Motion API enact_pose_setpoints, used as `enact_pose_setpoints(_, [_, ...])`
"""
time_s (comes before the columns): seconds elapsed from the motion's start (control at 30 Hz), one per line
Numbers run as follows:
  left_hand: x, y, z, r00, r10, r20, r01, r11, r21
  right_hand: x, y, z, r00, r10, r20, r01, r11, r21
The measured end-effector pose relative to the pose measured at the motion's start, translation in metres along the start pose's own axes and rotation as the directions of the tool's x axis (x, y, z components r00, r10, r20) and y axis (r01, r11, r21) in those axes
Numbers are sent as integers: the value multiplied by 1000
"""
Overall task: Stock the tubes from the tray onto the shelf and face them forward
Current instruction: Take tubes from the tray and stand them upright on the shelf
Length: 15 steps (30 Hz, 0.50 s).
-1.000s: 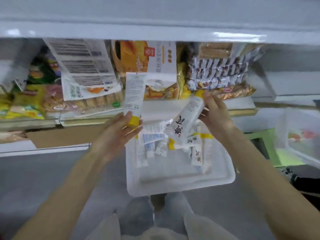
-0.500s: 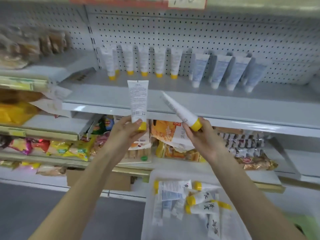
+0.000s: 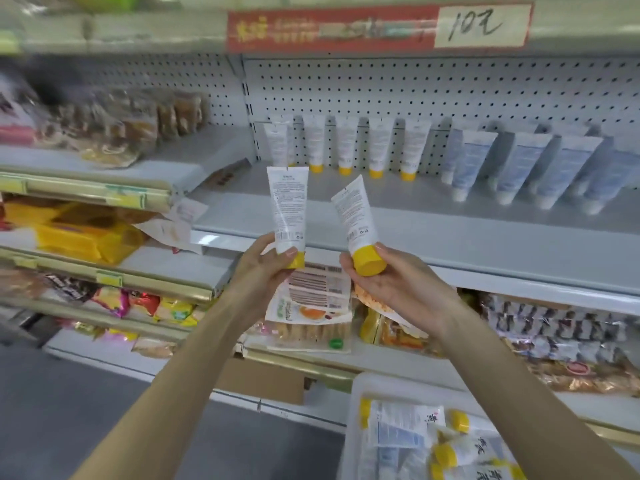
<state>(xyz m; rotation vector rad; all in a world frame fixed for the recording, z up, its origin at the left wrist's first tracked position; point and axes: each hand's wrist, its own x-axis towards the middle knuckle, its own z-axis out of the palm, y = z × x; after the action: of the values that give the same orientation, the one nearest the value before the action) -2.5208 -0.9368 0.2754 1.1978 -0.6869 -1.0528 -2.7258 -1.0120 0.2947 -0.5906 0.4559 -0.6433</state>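
My left hand (image 3: 266, 268) grips a white tube with a yellow cap (image 3: 288, 209) near its cap, upright, printed back side toward me. My right hand (image 3: 384, 282) holds a second yellow-capped tube (image 3: 355, 216) by the cap, tilted slightly left, back side showing too. Both tubes are raised in front of the grey shelf (image 3: 433, 216). At the shelf's back stand several yellow-capped tubes (image 3: 346, 147) and, to the right, several blue-labelled tubes (image 3: 519, 168). The white tray (image 3: 353, 427) at the lower right holds several more tubes.
A pegboard wall (image 3: 415, 91) backs the shelf. A red price sign (image 3: 377, 27) hangs above. Snack packets fill the left shelves (image 3: 104, 126) and the shelf below (image 3: 311, 306). A cardboard box (image 3: 263, 379) sits low under the shelves.
Both hands rose from the tray toward the shelf with their tubes. The right tube swung from lying slanted to nearly upright, cap down. My view lifted to the shelf.
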Motion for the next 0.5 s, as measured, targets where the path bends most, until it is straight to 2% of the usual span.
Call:
enact_pose_setpoints(0.07, [25, 8, -22, 1000, 10, -11, -9, 999, 38, 20, -3, 5, 1000, -10, 22, 13, 992, -127])
enact_pose_setpoints(0.17, [71, 20, -57, 999, 33, -23, -31, 994, 105, 59, -2, 13, 998, -54, 26, 59, 972, -230])
enact_pose_setpoints(0.33, [153, 38, -102, 993, 102, -66, -78, 953, 291, 132, 4, 29, 975, -215, -62, 177, 910, -375])
enact_pose_setpoints(0.5, [216, 33, -124, 982, 190, 23, -177, 860, 479, 194, 20, 34, 935, -325, -140, 239, 872, -428])
